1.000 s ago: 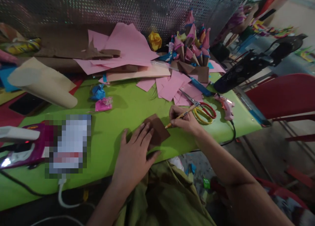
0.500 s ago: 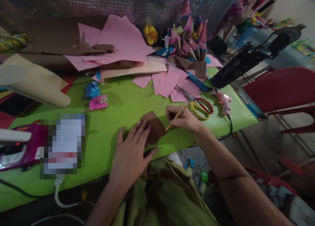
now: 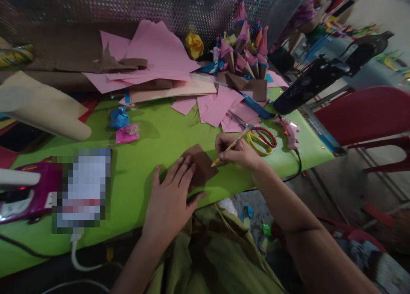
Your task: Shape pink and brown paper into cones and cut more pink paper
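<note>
A small brown paper piece (image 3: 202, 164) lies on the green table (image 3: 134, 170) near its front edge. My left hand (image 3: 173, 187) rests flat on its left side, fingers stretched out and covering part of it. In my right hand (image 3: 237, 151) a yellow pencil (image 3: 229, 147) is pinched, slanting down to the left. Its tip is at the paper's right edge; whether it touches I cannot tell. Just beyond that hand lie scissors (image 3: 245, 122) with red and yellow handles, beside pink paper pieces (image 3: 221, 108).
A pink glue gun (image 3: 291, 132) with a cord lies at the right, near a dark cylinder (image 3: 304, 85). Pink sheets (image 3: 156, 50) and paper cones (image 3: 246, 50) stand at the back. At left are a pixelated phone (image 3: 85, 187), a paper roll (image 3: 48, 110) and crumpled wrappers (image 3: 123, 123).
The pencil tip has shifted slightly left and up, from the paper's right corner onto its edge. My left hand stays in place on the paper.
</note>
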Motion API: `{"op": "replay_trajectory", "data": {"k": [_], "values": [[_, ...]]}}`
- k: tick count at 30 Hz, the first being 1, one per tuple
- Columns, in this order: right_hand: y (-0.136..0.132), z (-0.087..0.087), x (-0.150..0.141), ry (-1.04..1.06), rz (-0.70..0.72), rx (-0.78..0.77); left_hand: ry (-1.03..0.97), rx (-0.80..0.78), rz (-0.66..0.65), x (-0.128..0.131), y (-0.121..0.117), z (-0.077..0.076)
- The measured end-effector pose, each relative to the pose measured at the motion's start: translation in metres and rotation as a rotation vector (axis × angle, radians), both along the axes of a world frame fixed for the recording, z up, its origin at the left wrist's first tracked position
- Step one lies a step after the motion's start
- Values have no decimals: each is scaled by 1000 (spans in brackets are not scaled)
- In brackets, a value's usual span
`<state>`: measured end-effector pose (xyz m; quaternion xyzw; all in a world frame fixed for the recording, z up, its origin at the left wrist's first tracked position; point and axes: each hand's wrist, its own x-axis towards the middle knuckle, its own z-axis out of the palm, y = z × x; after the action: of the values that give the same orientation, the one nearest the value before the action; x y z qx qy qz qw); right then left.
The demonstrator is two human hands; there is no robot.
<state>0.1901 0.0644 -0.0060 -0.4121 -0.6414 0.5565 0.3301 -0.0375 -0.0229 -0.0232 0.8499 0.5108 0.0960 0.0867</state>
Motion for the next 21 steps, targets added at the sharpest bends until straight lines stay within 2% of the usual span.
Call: {"op": "replay_trajectory", "data": {"k": [3,6,11,21], "values": [[4,-8,-4,63,-137,24,0,6,-5,0,0,-1],[8,-14,-7,62,-191,83,0,7,-12,0,-1,-2],[11,-18,-11,-7,-209,140,-8,-12,7,0,-2,-1],[11,-20,-14,-68,-193,157,-33,-27,10,0,-2,-2]]}}
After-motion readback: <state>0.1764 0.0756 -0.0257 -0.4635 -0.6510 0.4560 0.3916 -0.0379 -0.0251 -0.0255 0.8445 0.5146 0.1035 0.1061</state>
